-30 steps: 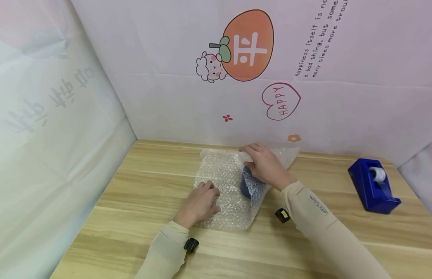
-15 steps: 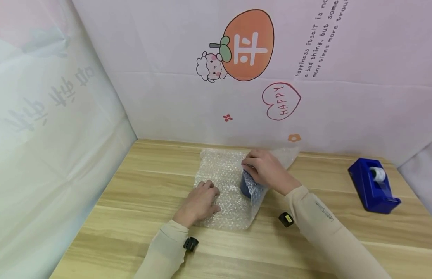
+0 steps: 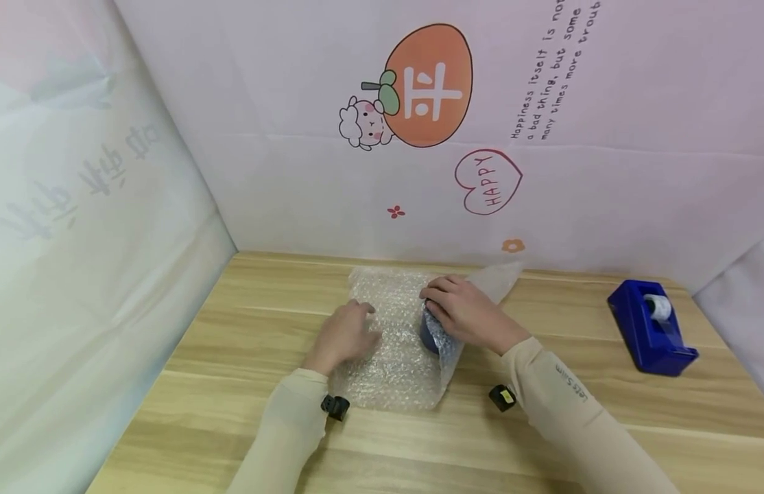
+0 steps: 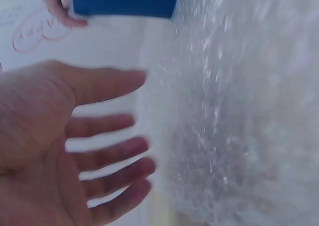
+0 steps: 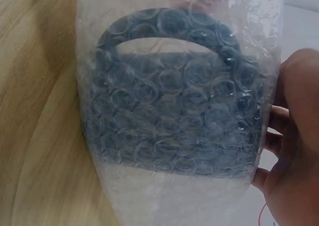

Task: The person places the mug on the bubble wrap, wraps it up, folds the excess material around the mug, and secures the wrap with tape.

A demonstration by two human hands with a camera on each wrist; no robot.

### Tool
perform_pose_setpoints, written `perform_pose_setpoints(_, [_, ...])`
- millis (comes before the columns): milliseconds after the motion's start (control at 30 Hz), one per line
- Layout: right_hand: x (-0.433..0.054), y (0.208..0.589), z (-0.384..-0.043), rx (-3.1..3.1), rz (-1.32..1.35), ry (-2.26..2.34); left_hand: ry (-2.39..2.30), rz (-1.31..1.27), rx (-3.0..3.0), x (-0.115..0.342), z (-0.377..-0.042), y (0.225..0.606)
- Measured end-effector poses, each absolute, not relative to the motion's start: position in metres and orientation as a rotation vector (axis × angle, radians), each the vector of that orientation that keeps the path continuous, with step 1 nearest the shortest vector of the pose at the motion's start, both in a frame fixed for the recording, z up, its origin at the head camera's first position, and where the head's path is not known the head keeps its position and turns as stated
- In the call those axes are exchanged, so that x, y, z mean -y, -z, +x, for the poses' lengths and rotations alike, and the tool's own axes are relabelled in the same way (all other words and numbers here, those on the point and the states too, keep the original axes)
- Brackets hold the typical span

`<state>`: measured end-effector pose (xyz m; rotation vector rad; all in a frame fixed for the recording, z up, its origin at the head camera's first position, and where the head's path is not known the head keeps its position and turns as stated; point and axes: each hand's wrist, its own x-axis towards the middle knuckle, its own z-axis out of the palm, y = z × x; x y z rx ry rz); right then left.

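Observation:
A blue mug (image 3: 429, 336) stands on a sheet of bubble wrap (image 3: 394, 370), with the sheet's right part folded up against it. Through the plastic, the mug's handle (image 5: 167, 24) shows in the right wrist view. My right hand (image 3: 465, 310) grips the mug's top together with the folded wrap, fingers bent over the rim. Over the left part of the sheet is my left hand (image 3: 345, 333). Its fingers (image 4: 112, 153) are spread and loosely bent in the left wrist view, holding nothing, just off the wrap.
A blue tape dispenser (image 3: 650, 333) with a roll of clear tape stands on the wooden table (image 3: 234, 384) at the right. A printed cloth wall (image 3: 308, 199) rises behind the table, and another cloth hangs at the left.
My right fingers, earlier stretched out past the mug, have drawn in over its rim. My left hand has lifted and moved slightly away from me. The head view has shifted a little.

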<state>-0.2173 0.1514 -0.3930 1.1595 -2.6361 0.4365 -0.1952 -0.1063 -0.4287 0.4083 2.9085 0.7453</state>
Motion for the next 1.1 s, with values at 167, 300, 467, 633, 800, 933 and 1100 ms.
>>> perform_pose_setpoints(167, [-0.154,0.391,-0.214,2.714,1.159,-0.505,-0.909,0.106,-2.994,0.109,-0.216,0.434])
perform_pose_setpoints(300, [-0.155,0.391,-0.213,2.748,1.151,-0.548,-1.006,-0.074,-2.944,0.11,-0.232,0.438])
perform_pose_setpoints(467, [-0.155,0.393,-0.212,2.753,1.137,-0.541,-1.074,-0.144,-2.89,0.106,-0.244,0.439])
perform_pose_setpoints(633, [-0.155,0.393,-0.213,2.748,1.127,-0.557,-1.21,-0.203,-2.883,0.1,-0.247,0.436])
perform_pose_setpoints(800, [-0.153,0.393,-0.213,2.744,1.118,-0.577,-1.368,-0.22,-2.863,0.098,-0.249,0.434])
perform_pose_setpoints(933, [-0.152,0.392,-0.213,2.74,1.109,-0.593,-1.39,-0.142,-2.825,0.1,-0.25,0.433])
perform_pose_setpoints(1100, [-0.153,0.392,-0.213,2.722,1.1,-0.608,-1.442,0.038,-2.748,0.101,-0.251,0.429])
